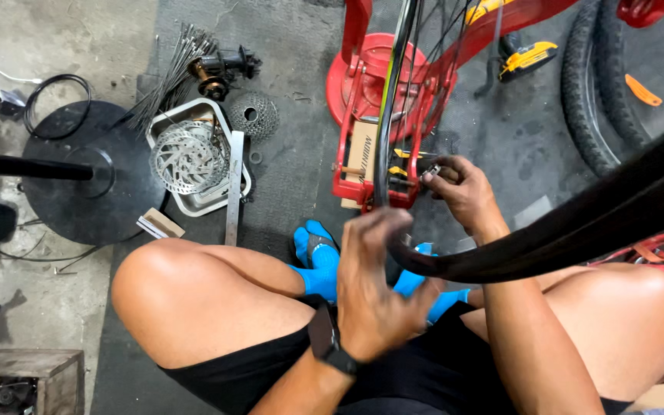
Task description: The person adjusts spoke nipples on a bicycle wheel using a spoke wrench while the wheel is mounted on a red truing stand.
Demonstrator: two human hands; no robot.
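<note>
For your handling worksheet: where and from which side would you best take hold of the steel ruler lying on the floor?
Grip the steel ruler near its lower end, pinching across its narrow width from above. It lies flat, and its upper part rests against the metal tray, while the lower end looks freer.

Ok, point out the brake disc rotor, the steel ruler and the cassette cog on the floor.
brake disc rotor (187,157), head view, on its perforated face in the metal tray.
steel ruler (234,188), head view, mid-length of the blade.
cassette cog (254,115), head view, on the toothed ring beside its centre hole.
</note>
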